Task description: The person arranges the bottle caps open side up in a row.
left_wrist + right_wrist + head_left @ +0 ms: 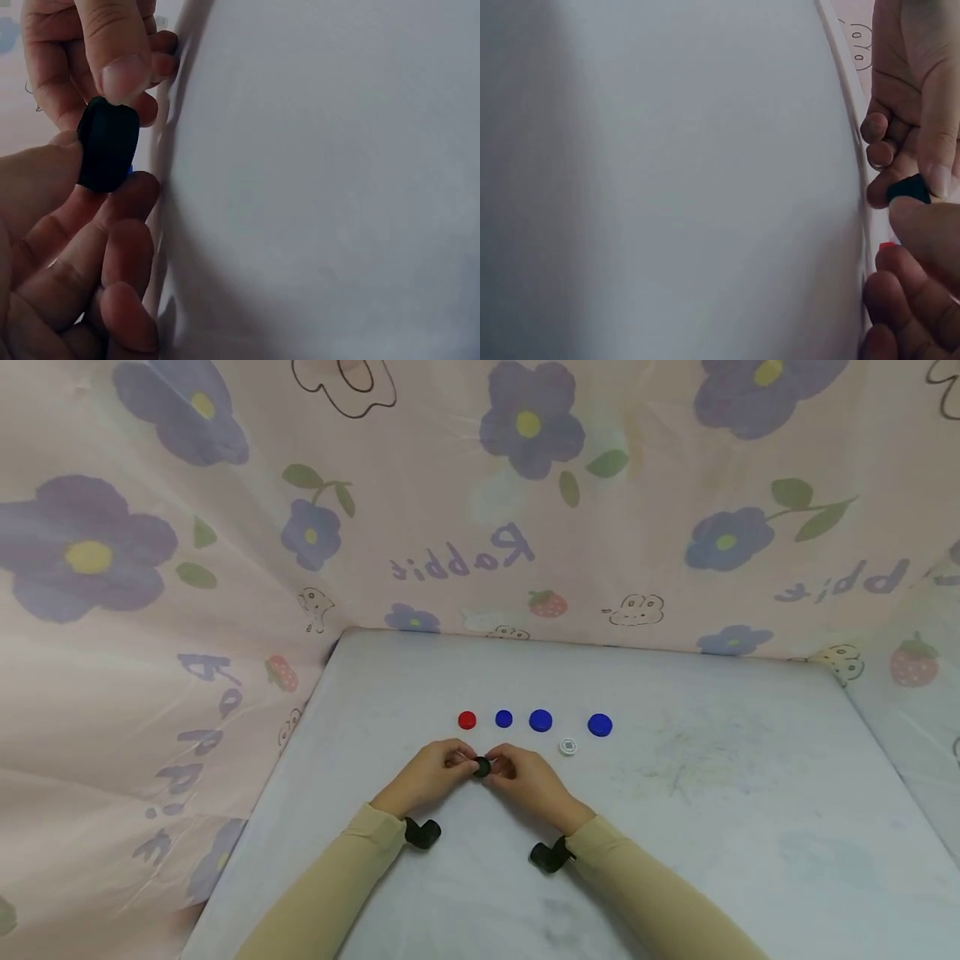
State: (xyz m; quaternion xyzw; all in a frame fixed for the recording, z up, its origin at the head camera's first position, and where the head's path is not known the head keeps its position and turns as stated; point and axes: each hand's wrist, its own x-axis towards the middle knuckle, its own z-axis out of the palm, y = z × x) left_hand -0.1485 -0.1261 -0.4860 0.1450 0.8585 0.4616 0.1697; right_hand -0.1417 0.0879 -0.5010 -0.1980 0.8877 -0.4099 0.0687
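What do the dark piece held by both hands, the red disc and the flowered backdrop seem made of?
Dark piece: probably plastic or rubber, dull and even-surfaced. Red disc: likely plastic, from its uniform colour; finish too small to tell. Flowered backdrop: thin printed cloth or perhaps plastic sheeting, softly creased.

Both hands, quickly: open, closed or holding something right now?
Left hand: holding the dark round piece, pinched.
Right hand: holding the same piece, pinched from the other side.
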